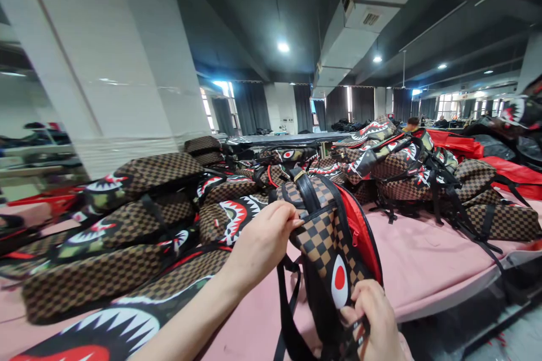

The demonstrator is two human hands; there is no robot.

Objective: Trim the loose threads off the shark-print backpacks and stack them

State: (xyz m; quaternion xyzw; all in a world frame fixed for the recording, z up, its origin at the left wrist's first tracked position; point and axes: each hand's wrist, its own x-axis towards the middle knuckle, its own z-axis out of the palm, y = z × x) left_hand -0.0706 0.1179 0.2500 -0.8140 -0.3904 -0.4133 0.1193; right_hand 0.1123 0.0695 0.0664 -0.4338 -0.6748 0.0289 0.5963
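Observation:
A brown-and-black checkered backpack (318,240) with a red-and-white eye patch stands tilted in front of me, its red lining showing along the open right side. My left hand (271,237) pinches the bag's upper edge beside the black top handle. Lower down, my right hand (372,316) has its fingers closed on the bag's side, by a dark strap or zipper piece whose details are hard to make out. Black straps (288,304) hang at the bag's left.
Checkered and camouflage backpacks with shark teeth (139,180) are heaped at left; another pile (398,169) lies at back right. Pink material covers the table (432,259). Red bags (516,175) lie at far right. A pillar (122,56) rises at left. A person's head (412,123) shows far back.

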